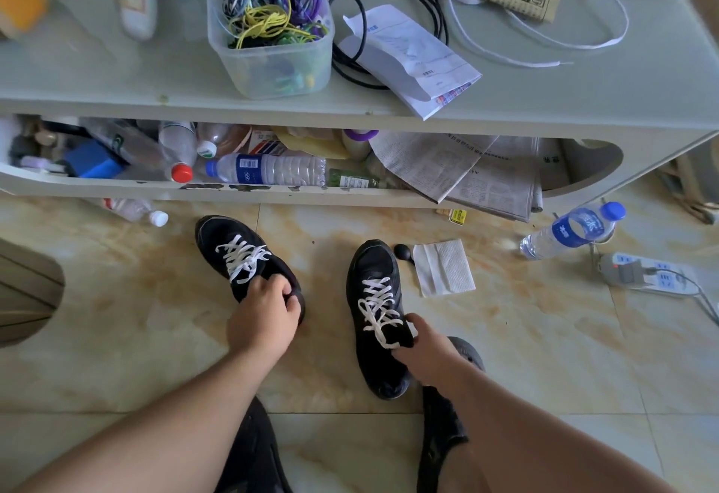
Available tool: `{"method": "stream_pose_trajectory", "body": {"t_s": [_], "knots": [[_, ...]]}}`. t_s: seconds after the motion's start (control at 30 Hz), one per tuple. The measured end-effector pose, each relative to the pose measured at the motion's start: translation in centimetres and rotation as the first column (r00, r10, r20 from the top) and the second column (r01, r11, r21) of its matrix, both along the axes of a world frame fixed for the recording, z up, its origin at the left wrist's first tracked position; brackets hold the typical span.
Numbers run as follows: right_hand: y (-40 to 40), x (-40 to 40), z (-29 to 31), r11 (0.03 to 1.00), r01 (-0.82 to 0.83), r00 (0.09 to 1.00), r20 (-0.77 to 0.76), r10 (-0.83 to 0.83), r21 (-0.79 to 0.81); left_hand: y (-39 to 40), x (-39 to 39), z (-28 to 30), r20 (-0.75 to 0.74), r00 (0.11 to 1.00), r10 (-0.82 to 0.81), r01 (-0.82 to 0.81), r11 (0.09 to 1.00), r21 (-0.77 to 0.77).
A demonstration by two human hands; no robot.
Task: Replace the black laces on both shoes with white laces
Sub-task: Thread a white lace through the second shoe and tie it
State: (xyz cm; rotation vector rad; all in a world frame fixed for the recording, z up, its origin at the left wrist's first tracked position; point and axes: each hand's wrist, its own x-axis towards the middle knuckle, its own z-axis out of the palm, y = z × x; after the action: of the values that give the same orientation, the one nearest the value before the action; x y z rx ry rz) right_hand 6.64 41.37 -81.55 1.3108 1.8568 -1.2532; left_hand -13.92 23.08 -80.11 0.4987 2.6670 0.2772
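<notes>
2 shoes [249,255] on floor: both hands [262,315] grip 1 each, white-laced.

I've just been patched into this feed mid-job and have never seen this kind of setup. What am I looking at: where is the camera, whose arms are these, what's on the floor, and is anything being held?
There is no machine here. The one picture comes from a wide-angle camera on a person's head, looking forward and down, so the two bare arms coming up from the bottom are the wearer's own.

On the tiled floor stand two black shoes, both already threaded with white laces. The left hand grips the heel end of the left shoe. The right hand holds the right shoe at its collar, by the lace ends.

Nearby on the floor lie a folded tissue, a water bottle and a power strip. Behind is a low table with a tub of cords and a spare white lace.
</notes>
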Motion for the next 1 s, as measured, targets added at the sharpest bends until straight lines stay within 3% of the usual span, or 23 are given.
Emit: {"method": "stream_pose_trajectory", "body": {"t_s": [0.1, 0.17, 0.4, 0.5, 0.6, 0.67, 0.77, 0.9, 1.0], "knots": [[-0.9, -0.3, 0.4, 0.979, -0.112, 0.994, 0.020, 0.110, 0.169, -1.4, -0.8, -1.1, 0.217, 0.972, -0.087, 0.127, 0.976, -0.178], [-1.4, -0.3, 0.8, 0.966, -0.156, 0.988, 0.026, 0.154, 0.207, -2.1, -0.8, -1.6, 0.269, 0.951, -0.149, 0.199, 0.966, -0.168], [-3.5, -2.5, 1.0, 0.957, -0.236, 0.958, -0.125, 0.258, 0.169, -2.2, -0.9, -1.1, 0.129, 0.991, -0.043, 0.036, 0.998, 0.060], [-4.5, -6.4, 2.8, 0.923, -0.248, 0.924, -0.214, 0.316, 0.294, -2.0, -1.2, 0.3, 0.041, 0.999, -0.014, 0.008, 0.990, 0.140], [-5.5, -11.4, 5.1, 0.865, -0.374, 0.815, -0.328, 0.478, 0.334, -1.4, -0.6, 2.6, -0.037, 0.995, -0.088, 0.093, 0.976, 0.199], [-5.7, -13.9, 6.4, 0.770, -0.506, 0.721, -0.300, 0.625, 0.389, -1.2, 0.1, 4.1, -0.049, 0.985, -0.167, 0.174, 0.953, 0.247], [-4.9, -14.5, 7.4, 0.645, -0.559, 0.630, -0.239, 0.739, 0.520, -1.9, 0.8, 5.2, -0.075, 0.966, -0.247, 0.258, 0.909, 0.327], [-3.6, -9.2, 6.1, 0.664, -0.505, 0.712, -0.169, 0.682, 0.551, -4.1, 4.0, 3.9, -0.132, 0.930, -0.344, 0.368, 0.875, 0.315], [-3.6, -3.3, 5.1, 0.727, -0.355, 0.826, -0.167, 0.538, 0.587, -4.5, 7.9, 2.5, -0.045, 0.905, -0.423, 0.421, 0.877, 0.231]]}}
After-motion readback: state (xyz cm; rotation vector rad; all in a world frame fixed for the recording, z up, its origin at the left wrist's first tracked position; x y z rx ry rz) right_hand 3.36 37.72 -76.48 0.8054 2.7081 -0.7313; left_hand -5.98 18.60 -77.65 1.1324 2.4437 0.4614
